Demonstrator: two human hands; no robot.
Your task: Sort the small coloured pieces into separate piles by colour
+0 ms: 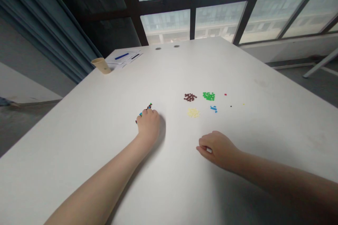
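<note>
Left hand (pixel 148 124): fingers curled down over mixed small beads (pixel 149 105), grasp unconfirmed, beads partly hidden. Right hand (pixel 217 149): loosely clenched, any contents hard to make out.

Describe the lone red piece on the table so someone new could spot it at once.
On the white table, find the green pile of small pieces. Just right of it sits one tiny red piece, alone, up and left of a single black speck.

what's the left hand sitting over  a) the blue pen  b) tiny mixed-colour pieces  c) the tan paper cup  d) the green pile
b, the left hand lies over tiny mixed-colour pieces on the white table, with bits showing past its fingers.
</note>
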